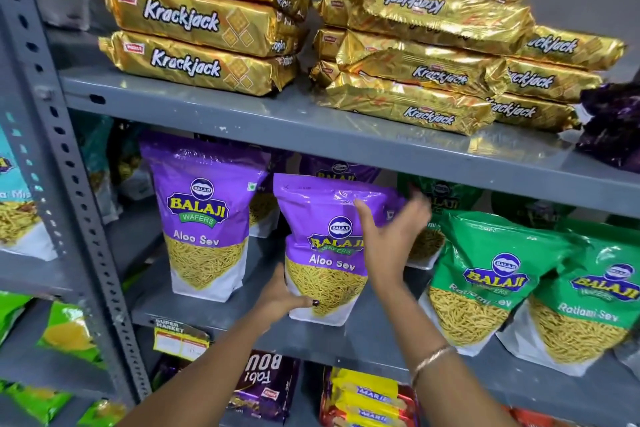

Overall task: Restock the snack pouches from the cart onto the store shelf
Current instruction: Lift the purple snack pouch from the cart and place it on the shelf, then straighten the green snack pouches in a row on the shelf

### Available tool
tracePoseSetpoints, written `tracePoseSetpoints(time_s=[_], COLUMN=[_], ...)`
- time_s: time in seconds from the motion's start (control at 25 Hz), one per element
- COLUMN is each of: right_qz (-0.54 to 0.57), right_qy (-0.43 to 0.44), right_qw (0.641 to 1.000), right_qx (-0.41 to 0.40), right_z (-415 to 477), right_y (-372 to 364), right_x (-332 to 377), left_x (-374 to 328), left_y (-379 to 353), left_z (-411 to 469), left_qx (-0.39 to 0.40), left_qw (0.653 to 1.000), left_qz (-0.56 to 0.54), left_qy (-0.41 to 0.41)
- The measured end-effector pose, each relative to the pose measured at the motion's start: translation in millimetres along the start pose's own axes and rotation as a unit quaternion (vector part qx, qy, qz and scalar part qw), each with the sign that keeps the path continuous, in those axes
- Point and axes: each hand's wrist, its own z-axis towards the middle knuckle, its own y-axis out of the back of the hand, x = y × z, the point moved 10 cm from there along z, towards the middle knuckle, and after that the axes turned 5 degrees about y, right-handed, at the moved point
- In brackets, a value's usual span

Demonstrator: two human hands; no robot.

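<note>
Purple pouch upright; left hand grips its base.

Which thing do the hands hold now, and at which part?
The left hand grips the purple Aloo Sev pouch at its lower left corner. The right hand lies open against its upper right front, steadying it.

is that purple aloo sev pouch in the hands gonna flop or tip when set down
The purple Aloo Sev pouch probably stands: it has a flat white base. Its glossy film likely slips, and the creased top looks floppy, so the left hand steadies it low.
</note>
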Motion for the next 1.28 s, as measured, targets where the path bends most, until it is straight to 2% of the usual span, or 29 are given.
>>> tracePoseSetpoints(time_s=[0.04, 0.08, 0.16, 0.2, 0.24, 0.4, 0.48, 0.56, 0.6, 0.64, 0.68, 0.8, 0.88, 0.92, 1.0, 1.08, 1.16, 1.28], right_qz=[-0.072, -0.13, -0.214, -0.241, -0.253, -0.23, -0.212, -0.25, -0.274, -0.287, -0.292, -0.308, -0.345, -0.371, -0.391, -0.376, -0.353, -0.304], right_qy=[0.05, 0.076, 0.088, 0.088, 0.089, 0.094, 0.061, 0.046, 0.059, 0.072, 0.073, 0.003, -0.03, -0.025, 0.007, 0.029, 0.045, 0.027], right_qw=[0.994, 0.977, 0.915, 0.892, 0.884, 0.913, 0.913, 0.897, 0.892, 0.893, 0.892, 0.859, 0.829, 0.82, 0.821, 0.837, 0.858, 0.887], right_qx=[0.059, 0.152, 0.329, 0.373, 0.383, 0.325, 0.344, 0.362, 0.355, 0.339, 0.336, 0.409, 0.439, 0.435, 0.417, 0.396, 0.37, 0.347], right_z=[18.9, 32.4, 39.4, 40.1, 42.6, 48.6, 47.4, 49.9, 56.1, 65.7, 74.6, 92.0, 97.8, 102.7, 108.9, 111.6, 114.5, 117.0], right_y=[-11.3, -31.6, -71.0, -82.3, -87.8, -85.3, -75.9, -52.0, -34.9, -14.3, 5.2, 56.1, 81.0, 95.0, 109.4, 115.1, 113.0, 108.7], right_x=[30.1, 50.3, 63.4, 62.9, 62.6, 65.0, 50.6, 29.6, 20.6, 11.9, 1.1, -48.7, -74.2, -83.8, -95.0, -102.0, -100.0, -96.9], left_x=[-2.6, -4.8, -6.3, -5.7, -4.3, -2.8, -7.6, -19.0, -28.4, -38.3, -47.8, -71.6, -80.9, -85.0, -81.7, -77.7, -71.8, -62.7], left_y=[-0.4, -0.5, 0.1, 1.1, 2.5, 3.4, 1.3, 17.4, 23.8, 21.3, 11.2, -67.5, -133.0, -163.5, -208.0, -238.6, -247.2, -240.7], left_z=[0.5, 1.2, 2.4, 2.1, 1.8, -0.5, -7.6, -27.1, -44.4, -62.4, -78.8, -97.6, -90.2, -81.9, -57.2, -35.2, -20.0, -15.0], left_qx=[0.002, 0.001, -0.006, -0.013, -0.02, -0.017, -0.035, -0.171, -0.25, -0.305, -0.328, -0.25, -0.145, -0.093, -0.007, 0.033, 0.031, -0.016], left_qw=[1.0, 1.0, 1.0, 1.0, 1.0, 1.0, 0.999, 0.977, 0.951, 0.923, 0.902, 0.882, 0.89, 0.912, 0.967, 0.988, 0.995, 0.997], left_qz=[-0.003, -0.002, 0.0, 0.0, -0.003, -0.002, 0.03, 0.121, 0.165, 0.198, 0.219, 0.275, 0.309, 0.282, 0.182, 0.105, 0.067, 0.062], left_qy=[-0.003, -0.005, -0.006, -0.005, -0.002, 0.006, -0.009, -0.04, -0.075, -0.126, -0.175, -0.289, -0.301, -0.284, -0.179, -0.104, -0.068, -0.039])
